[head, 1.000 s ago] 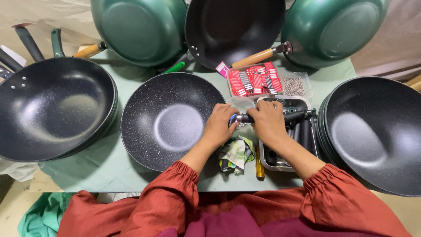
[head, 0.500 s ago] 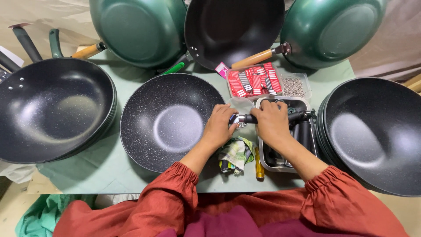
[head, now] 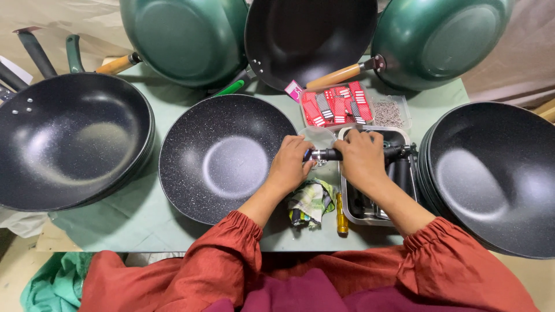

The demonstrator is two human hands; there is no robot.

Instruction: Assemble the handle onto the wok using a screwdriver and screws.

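A black speckled pan [head: 222, 156] without a handle lies in the middle of the green table. My left hand [head: 292, 164] grips its right rim and the metal end of a black pan handle [head: 330, 154]. My right hand [head: 361, 159] is closed around that handle, holding it level against the pan's edge. The handle's far end [head: 402, 151] sticks out over a metal tray [head: 347, 202] that holds more black handles.
A stack of black pans [head: 69, 141] sits at left, another stack [head: 491, 173] at right. Green pans [head: 185, 37] [head: 439, 40] and a black one [head: 309, 37] lean at the back. Red packets [head: 335, 107], a screw box [head: 388, 112], a crumpled cloth [head: 309, 202] and a yellow screwdriver [head: 342, 216] lie nearby.
Both hands stay at the pan's rim with the handle; they have shifted only slightly.
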